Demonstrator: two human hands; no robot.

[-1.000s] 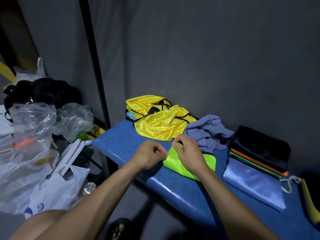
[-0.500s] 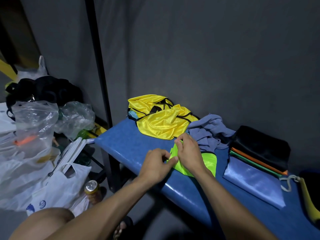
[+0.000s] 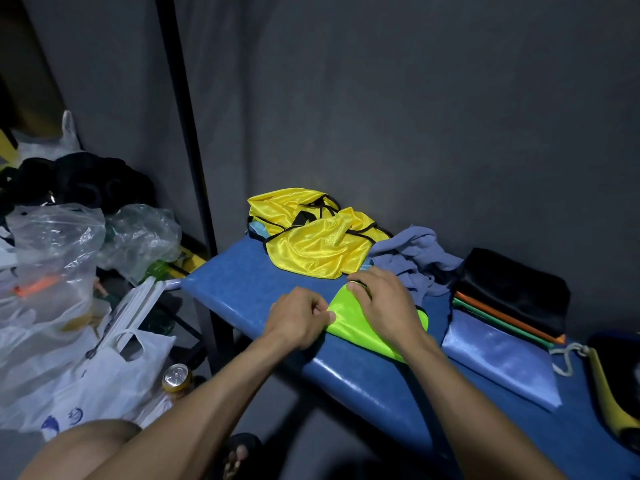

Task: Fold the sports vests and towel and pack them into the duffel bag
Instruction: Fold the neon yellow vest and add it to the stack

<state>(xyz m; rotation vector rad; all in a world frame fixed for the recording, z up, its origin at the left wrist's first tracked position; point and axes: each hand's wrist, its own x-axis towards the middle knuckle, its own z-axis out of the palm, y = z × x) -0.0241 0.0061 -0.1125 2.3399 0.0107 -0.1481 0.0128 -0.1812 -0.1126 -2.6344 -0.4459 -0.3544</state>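
A folded neon green vest [image 3: 349,323] lies on the blue bench [image 3: 235,282]. My left hand [image 3: 299,320] pinches its left edge. My right hand [image 3: 384,303] lies flat on top of it, pressing it down. Behind them a crumpled yellow vest [image 3: 311,240] with black trim sits near the wall. A grey-blue towel [image 3: 412,258] lies bunched to its right. Further right a stack of folded vests [image 3: 502,318] in blue, green, orange and black rests on the bench. A dark bag [image 3: 620,358] shows partly at the right edge.
Plastic bags [image 3: 52,271] and dark clothes [image 3: 76,181] pile up on the left. A drink can [image 3: 176,377] stands on the floor by the bench's end. A black post [image 3: 183,116] runs up the grey wall. My knee and a sandalled foot show at the bottom.
My right hand has gone from pinching the green vest's top edge to lying flat on it. My left hand has closed in onto the vest's left edge.
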